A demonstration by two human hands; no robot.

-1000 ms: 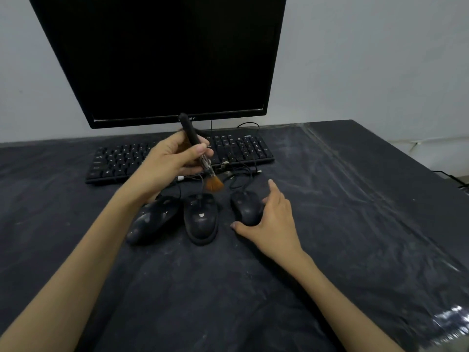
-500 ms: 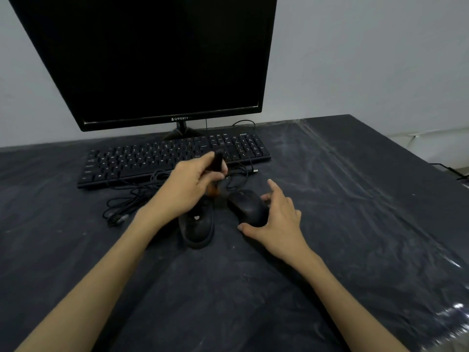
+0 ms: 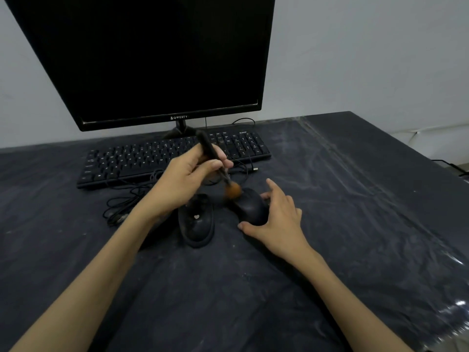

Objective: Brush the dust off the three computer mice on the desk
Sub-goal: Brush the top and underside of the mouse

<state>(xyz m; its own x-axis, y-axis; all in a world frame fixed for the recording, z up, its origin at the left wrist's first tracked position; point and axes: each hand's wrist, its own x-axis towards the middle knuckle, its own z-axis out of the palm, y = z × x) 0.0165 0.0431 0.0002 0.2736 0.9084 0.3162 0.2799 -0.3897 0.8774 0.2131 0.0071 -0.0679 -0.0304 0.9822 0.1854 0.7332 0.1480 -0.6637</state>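
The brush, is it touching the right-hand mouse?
Touching. In the head view the orange bristles of the brush, held by the left hand, press on the front of the right mouse.

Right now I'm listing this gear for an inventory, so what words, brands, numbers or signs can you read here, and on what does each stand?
"QWERTY", after a small logo: on the lower bezel of the monitor.
Key legends on the keyboard: too small and blurred to read.
Small label at the keyboard's top right corner: too blurred to read.
Pale mark on the middle mouse: a small emblem, no readable letters.
Right mouse, brush: no text visible.
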